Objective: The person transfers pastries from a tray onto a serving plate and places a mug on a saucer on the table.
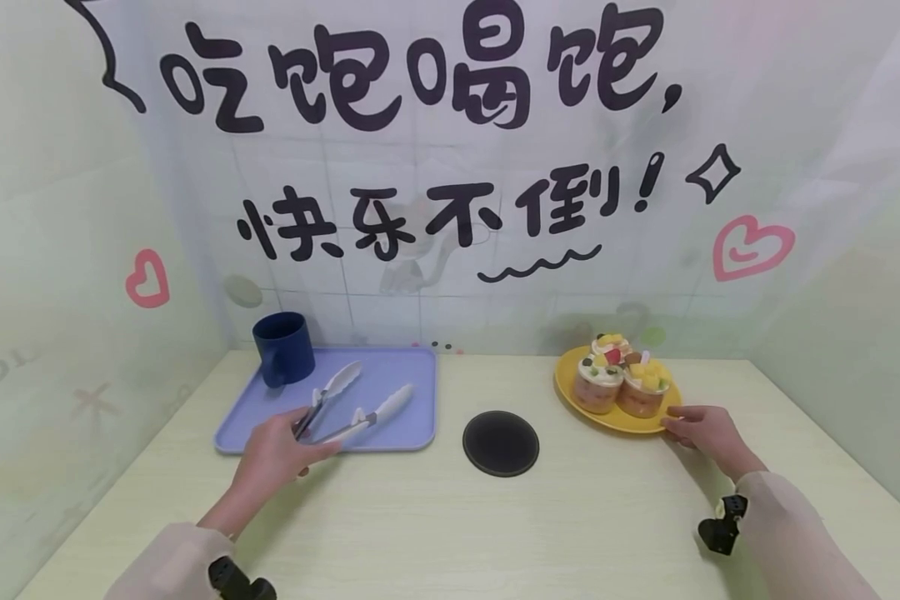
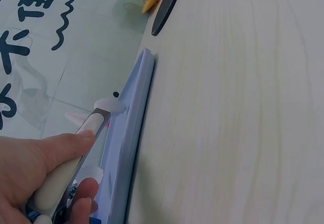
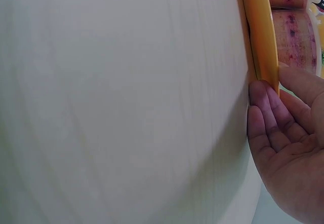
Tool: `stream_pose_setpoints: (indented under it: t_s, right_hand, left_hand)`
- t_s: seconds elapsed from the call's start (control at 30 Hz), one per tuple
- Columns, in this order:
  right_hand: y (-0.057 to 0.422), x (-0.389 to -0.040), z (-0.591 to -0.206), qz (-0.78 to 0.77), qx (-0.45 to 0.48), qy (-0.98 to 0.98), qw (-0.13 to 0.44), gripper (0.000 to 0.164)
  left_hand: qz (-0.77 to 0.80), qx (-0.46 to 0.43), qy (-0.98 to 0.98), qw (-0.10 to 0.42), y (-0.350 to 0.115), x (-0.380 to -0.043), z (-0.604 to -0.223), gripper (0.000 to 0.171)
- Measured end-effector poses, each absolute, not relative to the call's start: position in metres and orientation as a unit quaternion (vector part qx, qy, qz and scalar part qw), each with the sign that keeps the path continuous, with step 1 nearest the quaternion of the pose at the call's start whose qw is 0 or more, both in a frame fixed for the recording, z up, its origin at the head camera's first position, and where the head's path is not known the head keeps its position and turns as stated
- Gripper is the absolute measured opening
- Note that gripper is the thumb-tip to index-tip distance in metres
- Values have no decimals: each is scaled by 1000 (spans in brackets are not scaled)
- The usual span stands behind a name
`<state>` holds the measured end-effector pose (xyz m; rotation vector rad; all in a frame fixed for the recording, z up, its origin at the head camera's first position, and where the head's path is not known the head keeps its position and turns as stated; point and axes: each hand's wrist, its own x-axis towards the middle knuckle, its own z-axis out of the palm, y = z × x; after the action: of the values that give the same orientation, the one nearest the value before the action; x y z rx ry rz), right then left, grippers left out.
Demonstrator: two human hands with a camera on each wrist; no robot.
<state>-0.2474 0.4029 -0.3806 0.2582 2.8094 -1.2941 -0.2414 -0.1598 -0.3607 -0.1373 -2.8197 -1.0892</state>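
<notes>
My left hand (image 1: 273,454) grips the handle end of silver tongs (image 2: 93,125) with pale tips, its thumb along one arm. The tongs' two arms are spread apart over a lavender tray (image 1: 412,367). At the tray's back left stands a dark blue mug (image 1: 288,350). On the right, my right hand (image 1: 708,433) pinches the near right rim of a yellow plate (image 3: 263,36), thumb above and fingers beneath. Several clear dessert cups (image 1: 598,387), topped with cream and fruit, sit grouped on that plate.
A round black coaster (image 1: 500,443) lies on the pale wooden table (image 1: 450,525) between tray and plate. Behind them hangs a printed backdrop (image 1: 450,317) with large black characters, and pale side walls (image 1: 67,292) flank the table.
</notes>
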Motion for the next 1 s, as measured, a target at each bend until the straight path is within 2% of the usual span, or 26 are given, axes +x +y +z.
stream_pose_setpoints:
  t_s: [0.4, 0.7, 1.0]
  right_hand:
    - [403, -248, -381, -416, 83, 905, 22, 53]
    - [402, -248, -381, -415, 86, 906, 25, 55]
    - [401, -247, -378, -409, 89, 908, 30, 57]
  left_hand:
    - [-368, 7, -928, 54, -169, -239, -362, 83]
    - [-378, 11, -924, 54, -170, -240, -367, 74]
    - [-431, 12, -902, 1, -168, -238, -366, 79]
